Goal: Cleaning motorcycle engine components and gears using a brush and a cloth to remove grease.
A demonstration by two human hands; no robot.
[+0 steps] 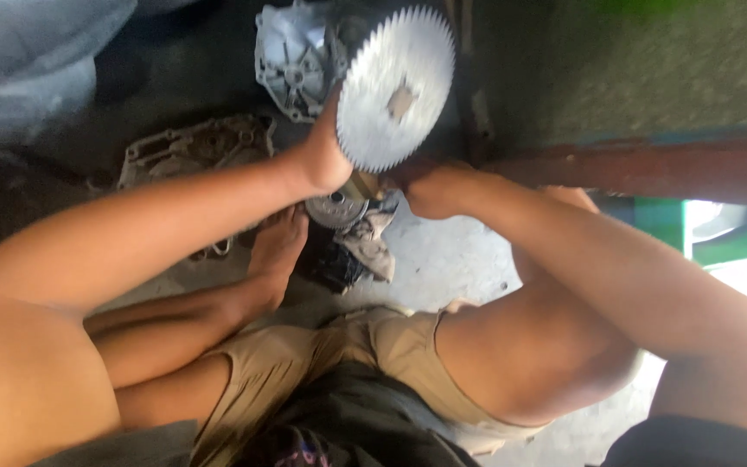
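Grimy concrete floor [443, 259] lay under the seated person, with one finned metal cover [291, 65], one flat engine case [201, 147], one small round gear [336, 209] and one dirty rag [372, 242] spread about. One toothed disc [395, 86] stood on edge above the gear, the left hand [322, 156] closed against its lower rim and the right hand [430, 186] curled around something beneath it, too hidden to name. Judging by that grip, the teeth could cut the left palm, or the disc could slip onto the bare foot [277, 251] below.
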